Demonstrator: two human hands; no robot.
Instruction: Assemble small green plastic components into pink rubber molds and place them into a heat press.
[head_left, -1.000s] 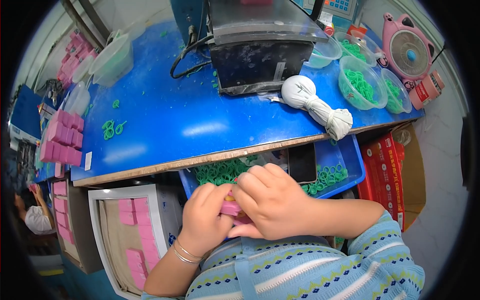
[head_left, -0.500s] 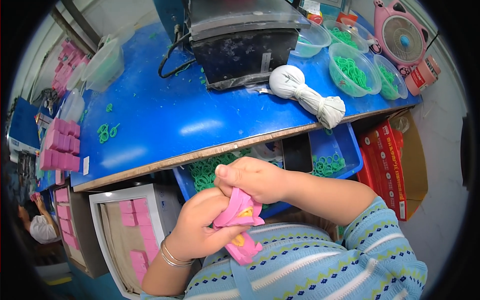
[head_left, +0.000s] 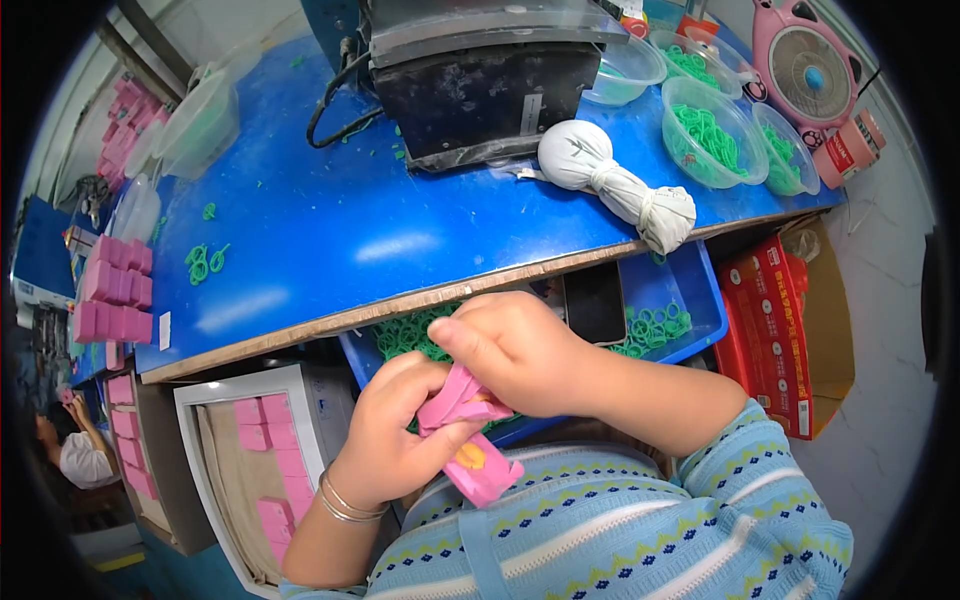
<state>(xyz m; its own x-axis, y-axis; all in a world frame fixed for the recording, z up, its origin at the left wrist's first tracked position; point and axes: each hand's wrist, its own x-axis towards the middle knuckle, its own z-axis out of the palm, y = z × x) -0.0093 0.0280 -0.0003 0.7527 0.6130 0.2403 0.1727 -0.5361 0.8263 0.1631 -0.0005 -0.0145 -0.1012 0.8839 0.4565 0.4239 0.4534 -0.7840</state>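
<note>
Gripping a bent pink rubber mould [head_left: 486, 480], left hand [head_left: 388, 428] fingers closed around it, right hand [head_left: 530, 352] fingers curled at its upper end.

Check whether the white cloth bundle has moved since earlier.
No: judged against the black machine, the white cloth bundle lies in the same spot beside it.

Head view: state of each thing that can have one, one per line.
Left hand: closed on pink piece
Right hand: curled at its upper part, grip partly hidden
Pink piece: bent, yellow patch showing
Blue tray: open, green rings inside
Phone: screen dark
White cloth bundle: tied, lying down
Red cardboard box: open
Pink fan: running or not, cannot tell
</note>
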